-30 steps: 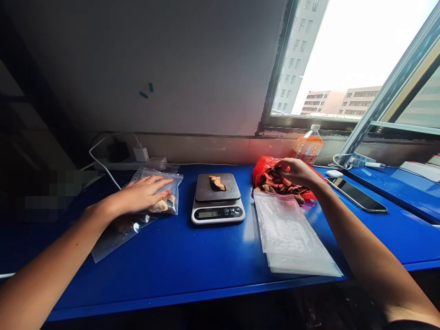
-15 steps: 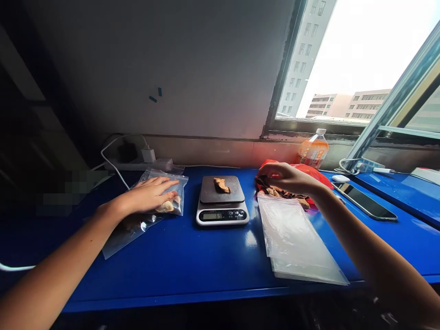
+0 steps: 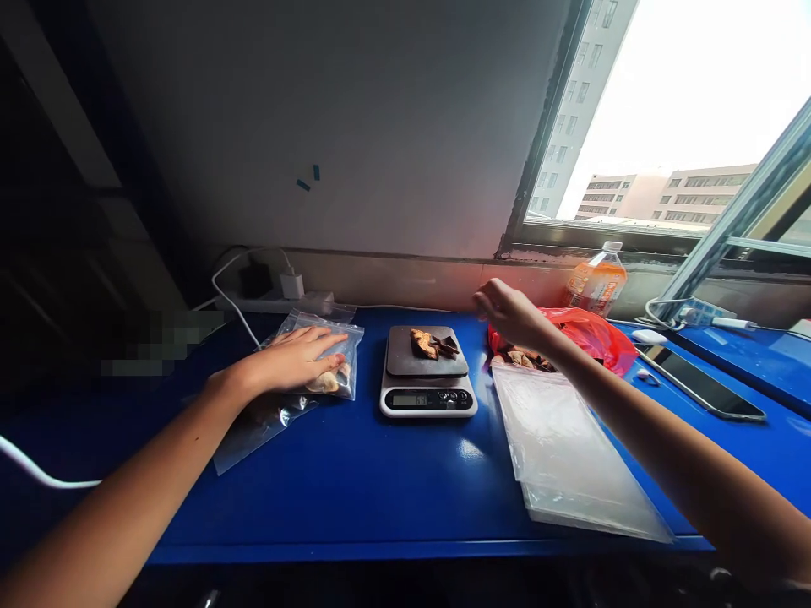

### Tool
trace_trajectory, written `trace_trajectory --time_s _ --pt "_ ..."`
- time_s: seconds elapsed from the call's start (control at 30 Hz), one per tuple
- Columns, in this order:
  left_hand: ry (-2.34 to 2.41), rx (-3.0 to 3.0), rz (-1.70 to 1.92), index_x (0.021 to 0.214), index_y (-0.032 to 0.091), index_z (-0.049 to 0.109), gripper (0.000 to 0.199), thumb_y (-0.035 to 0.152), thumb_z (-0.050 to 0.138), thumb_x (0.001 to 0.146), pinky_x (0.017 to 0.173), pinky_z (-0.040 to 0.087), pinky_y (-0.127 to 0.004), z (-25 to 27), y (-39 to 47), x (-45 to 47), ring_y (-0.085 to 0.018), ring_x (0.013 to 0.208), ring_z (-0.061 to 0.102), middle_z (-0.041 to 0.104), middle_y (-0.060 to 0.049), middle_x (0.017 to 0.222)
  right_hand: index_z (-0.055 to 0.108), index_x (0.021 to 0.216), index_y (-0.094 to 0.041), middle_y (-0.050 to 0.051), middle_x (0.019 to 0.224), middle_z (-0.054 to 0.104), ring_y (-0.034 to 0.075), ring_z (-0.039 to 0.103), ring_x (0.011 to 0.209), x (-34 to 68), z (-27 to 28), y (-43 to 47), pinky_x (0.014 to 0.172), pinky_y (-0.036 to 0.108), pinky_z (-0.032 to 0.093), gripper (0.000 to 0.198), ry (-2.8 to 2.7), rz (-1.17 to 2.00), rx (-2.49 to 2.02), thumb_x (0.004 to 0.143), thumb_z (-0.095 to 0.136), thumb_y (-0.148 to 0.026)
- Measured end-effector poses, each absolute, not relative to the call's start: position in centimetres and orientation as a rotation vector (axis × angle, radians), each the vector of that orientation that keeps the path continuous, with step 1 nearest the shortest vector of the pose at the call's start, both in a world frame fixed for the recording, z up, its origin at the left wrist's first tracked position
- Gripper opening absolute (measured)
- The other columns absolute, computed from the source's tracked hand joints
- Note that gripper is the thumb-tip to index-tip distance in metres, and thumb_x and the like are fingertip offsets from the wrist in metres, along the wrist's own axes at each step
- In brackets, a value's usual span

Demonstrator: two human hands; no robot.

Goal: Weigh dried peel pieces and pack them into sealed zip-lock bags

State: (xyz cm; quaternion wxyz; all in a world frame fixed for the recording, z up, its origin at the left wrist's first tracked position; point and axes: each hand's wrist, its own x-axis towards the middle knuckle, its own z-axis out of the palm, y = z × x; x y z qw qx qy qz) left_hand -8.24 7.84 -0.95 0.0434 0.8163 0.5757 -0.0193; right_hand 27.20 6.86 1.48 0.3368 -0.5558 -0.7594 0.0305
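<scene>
My left hand (image 3: 297,359) lies flat, fingers stretched, on a clear zip bag (image 3: 352,359) with pale dried pieces inside. A white digital kitchen scale (image 3: 429,402) stands between my hands, its display seeming to read 69. On its grey plate rest a light brown dried piece (image 3: 421,344) and a darker, curled dried piece (image 3: 449,346). My right hand (image 3: 507,308) hovers right of the scale, above the edge of an open red plastic bag (image 3: 596,333). Its fingers are curled together, and nothing shows in them. More brown dried pieces (image 3: 529,359) lie in the red bag.
A stack of clear zip bags (image 3: 576,456) lies on the blue table (image 3: 355,498) in front of the red bag. An orange drink bottle (image 3: 599,279) stands behind it. To the right are a phone (image 3: 703,384) and a white earbud case (image 3: 650,337). A charger (image 3: 291,284) with cable sits back left.
My right hand has come up out of the red bag, and a dark dried piece now lies beside the lighter one on the scale. My left hand stays on its bag. The view shifted slightly.
</scene>
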Motion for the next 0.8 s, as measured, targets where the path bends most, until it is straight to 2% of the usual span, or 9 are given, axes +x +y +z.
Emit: trace_trajectory --time_s 0.17,0.37,0.53,0.67,0.8 --pt "1.772 2.482 -0.094 0.145 0.029 0.033 0.066 0.06 0.025 0.087 0.111 0.021 -0.048 -0.5 7.4 -7.6 -0.029 0.141 0.023 0.03 -0.005 0.153 0.038 0.076 -0.023 0.002 0.065 0.053 0.016 0.051 0.059 34.2 0.1 6.6 0.061 0.029 0.04 0.017 -1.673 -0.047 -1.544 0.091 0.034 -0.03" --pt "1.799 2.451 -0.093 0.144 0.034 0.033 0.068 0.067 0.025 0.085 0.112 0.017 -0.052 -0.5 7.8 -7.8 -0.031 0.142 0.02 0.027 -0.004 0.154 0.036 0.081 -0.022 0.005 0.068 0.054 0.019 0.053 0.061 40.5 -1.5 7.3 0.059 0.032 0.041 0.012 -1.449 -0.157 -1.665 0.09 0.035 -0.03" --pt "1.802 2.465 -0.124 0.145 0.034 0.031 0.066 0.064 0.024 0.087 0.113 0.017 -0.05 -0.6 8.0 -8.0 -0.03 0.142 0.019 0.025 -0.004 0.155 0.042 0.08 -0.02 0.01 0.074 0.06 0.02 0.054 0.066 40.6 -2.2 7.6 0.059 0.03 0.038 0.009 -1.608 -0.227 -1.85 0.086 0.04 -0.026" --pt "1.796 2.463 -0.112 0.145 0.032 0.032 0.066 0.064 0.025 0.087 0.112 0.019 -0.05 -0.4 7.7 -7.8 -0.031 0.142 0.021 0.026 -0.004 0.154 0.044 0.074 -0.021 0.008 0.069 0.06 0.018 0.051 0.059 40.1 -2.9 7.9 0.056 0.03 0.035 0.013 -1.785 -0.232 -1.913 0.085 0.041 -0.027" --pt "1.8 2.444 -0.13 0.145 0.032 0.032 0.067 0.064 0.023 0.087 0.112 0.017 -0.053 -0.1 7.4 -7.6 -0.033 0.142 0.017 0.024 -0.006 0.155 0.049 0.069 -0.021 0.008 0.069 0.062 0.017 0.051 0.059 40.1 -2.9 8.0 0.058 0.03 0.038 0.018 -2.007 -0.329 -1.919 0.084 0.039 -0.026"
